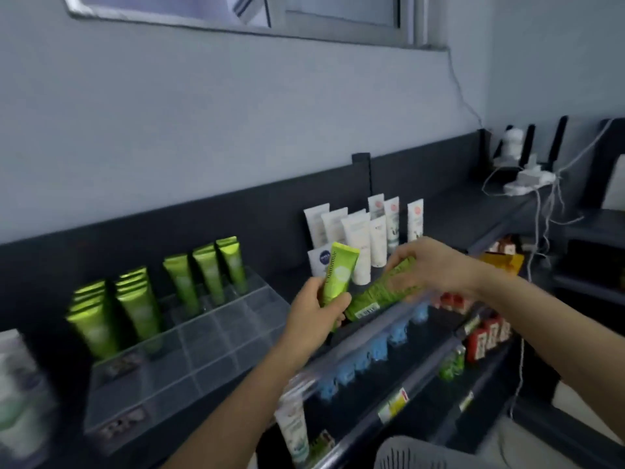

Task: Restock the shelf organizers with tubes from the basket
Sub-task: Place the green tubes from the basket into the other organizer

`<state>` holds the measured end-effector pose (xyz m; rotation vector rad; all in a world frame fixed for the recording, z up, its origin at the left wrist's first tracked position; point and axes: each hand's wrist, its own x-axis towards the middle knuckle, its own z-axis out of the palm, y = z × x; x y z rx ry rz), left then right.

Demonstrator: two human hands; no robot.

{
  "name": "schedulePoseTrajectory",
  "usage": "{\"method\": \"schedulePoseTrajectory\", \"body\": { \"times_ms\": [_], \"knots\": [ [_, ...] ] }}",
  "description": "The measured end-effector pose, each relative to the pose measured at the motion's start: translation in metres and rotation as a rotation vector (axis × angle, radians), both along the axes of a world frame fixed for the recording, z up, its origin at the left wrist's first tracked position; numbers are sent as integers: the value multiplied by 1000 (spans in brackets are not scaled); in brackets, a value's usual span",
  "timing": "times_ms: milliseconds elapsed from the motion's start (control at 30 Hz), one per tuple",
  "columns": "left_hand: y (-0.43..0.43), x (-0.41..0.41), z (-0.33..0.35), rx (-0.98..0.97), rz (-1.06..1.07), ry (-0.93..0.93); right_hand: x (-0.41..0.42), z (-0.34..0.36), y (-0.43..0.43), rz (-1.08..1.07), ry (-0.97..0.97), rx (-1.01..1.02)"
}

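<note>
In the hands (313, 316) (429, 265), two green tubes (338, 279) (378, 292); in the organizer (220, 333), perhaps ten.

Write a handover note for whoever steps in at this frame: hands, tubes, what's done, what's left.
Hands: left grip holds one green tube upright; right grip holds a second green tube slanted, beside it.
Done: the clear organizer has stocked tubes standing in its back slots; front slots show none.
Only the rim of the basket shows at the bottom edge; contents hidden.
To do: slot both held tubes, then continue from the basket.
</note>
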<state>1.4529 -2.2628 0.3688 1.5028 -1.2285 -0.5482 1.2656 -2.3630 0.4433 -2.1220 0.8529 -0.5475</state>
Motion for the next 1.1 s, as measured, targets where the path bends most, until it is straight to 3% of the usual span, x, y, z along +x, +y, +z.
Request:
{"method": "schedulePoseTrajectory", "body": {
  "times_ms": [200,367,633,833,1100],
  "knots": [
    [22,61,31,-87,220,19,80,28,8,86,-104,27],
    [44,119,45,-104,377,-73,151,40,16,128,-165,85],
    [78,203,64,-10,557,-227,254,28,23,147,-174,247],
    [81,242,70,53,582,-326,301,19,19,124,-151,242],
    [57,254,75,162,474,-574,323,14,1,71,39,143]
  ]
}}
